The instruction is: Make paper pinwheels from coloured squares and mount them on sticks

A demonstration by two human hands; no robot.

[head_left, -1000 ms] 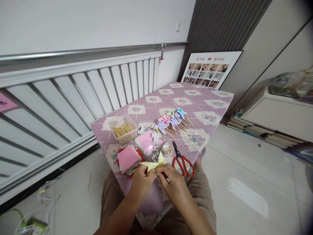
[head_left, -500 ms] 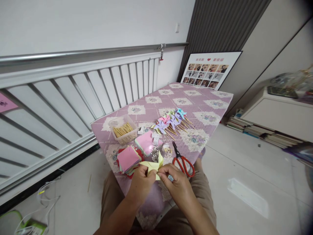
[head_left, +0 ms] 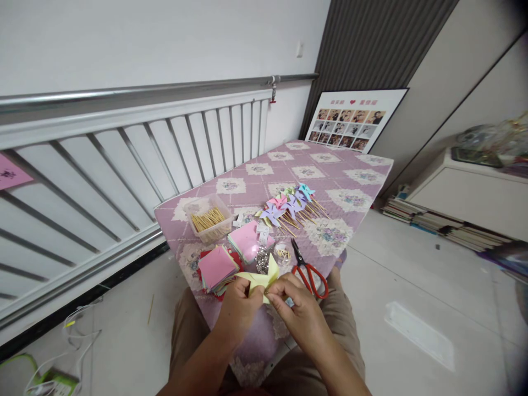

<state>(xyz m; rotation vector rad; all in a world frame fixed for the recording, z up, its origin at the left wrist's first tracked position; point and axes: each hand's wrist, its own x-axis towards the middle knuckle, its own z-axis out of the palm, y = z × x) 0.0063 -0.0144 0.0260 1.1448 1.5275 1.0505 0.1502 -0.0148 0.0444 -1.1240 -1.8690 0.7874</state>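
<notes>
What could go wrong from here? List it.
The pale yellow paper pinwheel, pinched in the left hand with the right hand against it, might crease or tear. The silver pieces beyond it could scatter if knocked. The red-handled scissors, near the table's edge, might be nudged off.

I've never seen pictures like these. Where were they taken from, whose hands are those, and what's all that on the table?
There is no machine at work here, just a person's two bare hands. One camera, worn on that person's head, looks forward and down, so the arms reach in from the bottom edge. The left hand holds a folded yellow paper; the right hand pinches at it too, though anything tiny between its fingertips is too small to make out. On the cloth-covered table lie stacks of coloured paper, a clear box of thin sticks, paper pinwheels, red-handled scissors and small shiny bits.
</notes>
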